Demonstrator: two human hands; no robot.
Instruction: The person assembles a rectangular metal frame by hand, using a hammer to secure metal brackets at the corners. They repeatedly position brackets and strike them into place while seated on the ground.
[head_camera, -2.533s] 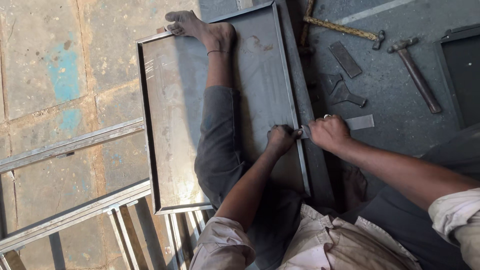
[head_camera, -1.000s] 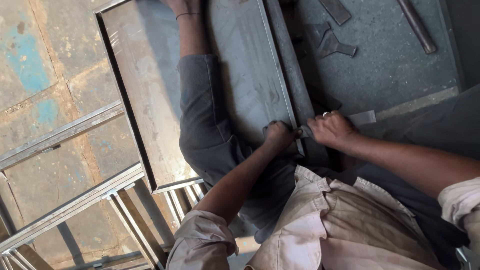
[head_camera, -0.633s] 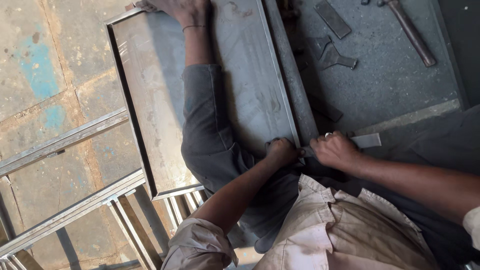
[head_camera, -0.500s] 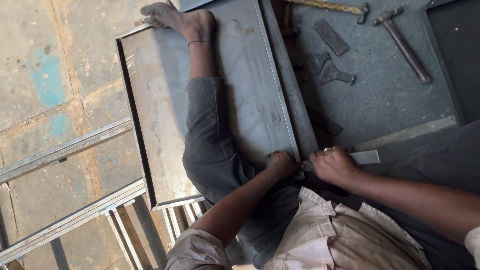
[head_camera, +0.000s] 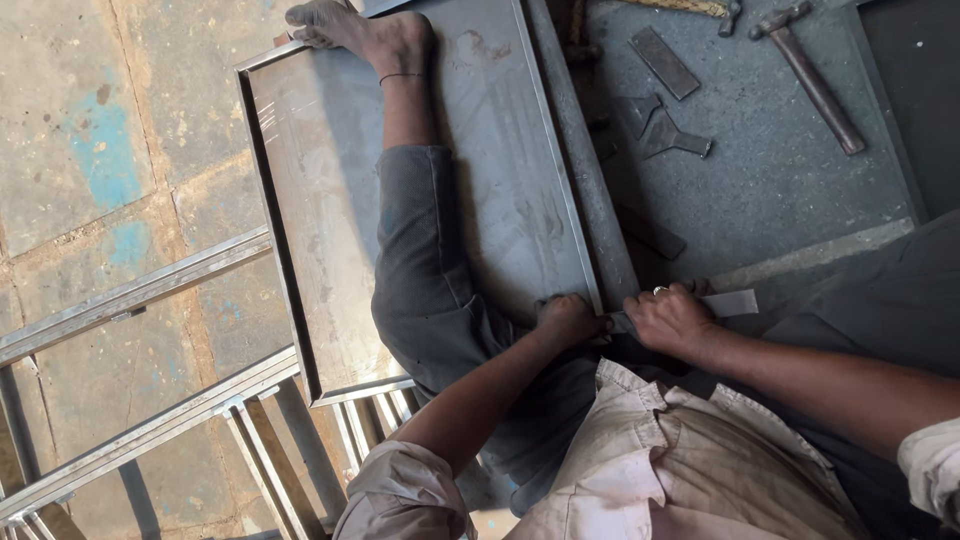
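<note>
A grey sheet-metal tray (head_camera: 320, 220) with raised edges lies on the floor, and my left leg stretches along it. My left hand (head_camera: 566, 320) is closed on the tray's near right rim. My right hand (head_camera: 670, 318), a ring on one finger, grips a flat metal bar (head_camera: 730, 303) held against that same rim, right beside the left hand. The bar's working end is hidden between the two hands.
A hammer (head_camera: 812, 78), a flat metal strip (head_camera: 665, 62) and a small metal bracket (head_camera: 668, 134) lie on the dark metal sheet at the upper right. A steel frame of bars (head_camera: 150, 420) lies on the concrete floor at the left and bottom.
The view has shifted and swayed. Both hands stay together at the tray's rim, with the bar still in my right hand.
</note>
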